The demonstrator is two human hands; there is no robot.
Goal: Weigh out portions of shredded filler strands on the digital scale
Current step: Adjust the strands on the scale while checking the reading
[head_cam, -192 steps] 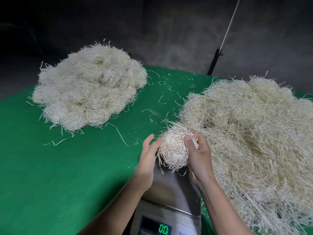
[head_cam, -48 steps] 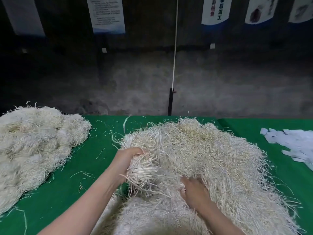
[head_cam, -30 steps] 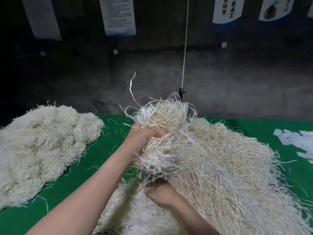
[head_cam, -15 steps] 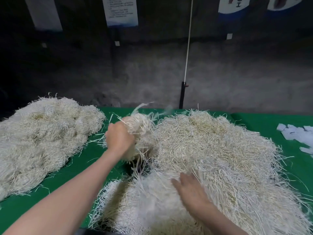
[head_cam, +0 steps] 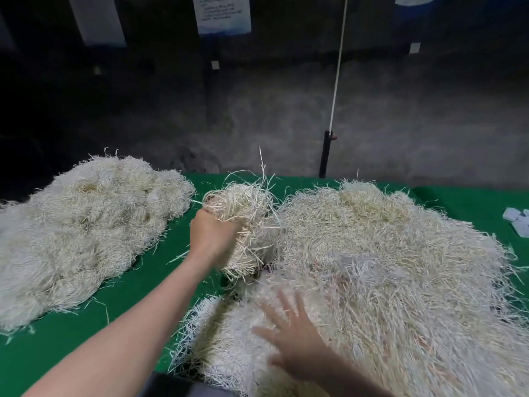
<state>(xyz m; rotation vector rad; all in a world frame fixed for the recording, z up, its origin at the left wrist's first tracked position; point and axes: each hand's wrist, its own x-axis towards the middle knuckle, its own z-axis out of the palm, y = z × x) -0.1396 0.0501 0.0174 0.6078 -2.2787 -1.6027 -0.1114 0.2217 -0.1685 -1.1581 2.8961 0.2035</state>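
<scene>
Left hand (head_cam: pixel 213 237) has its fingers clamped round a clump of strands (head_cam: pixel 246 224), held up just beside the big pile (head_cam: pixel 386 267) on the green table (head_cam: pixel 86 333). Right hand (head_cam: pixel 294 342) lies flat on that pile, fingers spread apart.

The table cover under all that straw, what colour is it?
Green. The table cover shows plainly in the head view, between the two straw piles.

The green table (head_cam: pixel 463 202) carries a left heap (head_cam: pixel 86 230) of shredded strands, a larger right heap (head_cam: pixel 386 282) and white slips (head_cam: pixel 519 224)
</scene>
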